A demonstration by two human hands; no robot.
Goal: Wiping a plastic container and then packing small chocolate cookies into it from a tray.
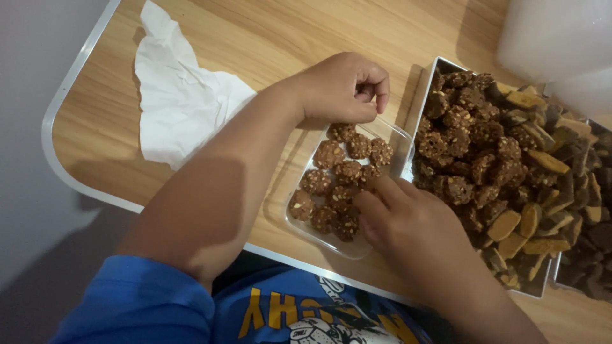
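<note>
Napkin [182, 95]: white, crumpled, upper left of the frame, flat on the wooden table [280, 38], well apart from the container.
Table edge: pale metal rim, curving down the left side and along the bottom.
Left hand [341, 89]: upper centre, fingers curled in, thumb and fingertips pinching the far rim of the clear plastic container [395, 137].
Clear plastic container: centre of the frame, small and rectangular, resting on the table, just left of the metal tray [417, 95].
Round cookies [335, 185]: brown, nut-studded, packed in rows inside the container.
Right hand [408, 220]: lower centre right, fingers bent down, fingertips touching the cookies at the container's near right corner; grip on any single cookie impossible to tell.
Metal tray: right side, heaped with round brown cookies and flat tan-and-dark biscuits [532, 216].
</note>
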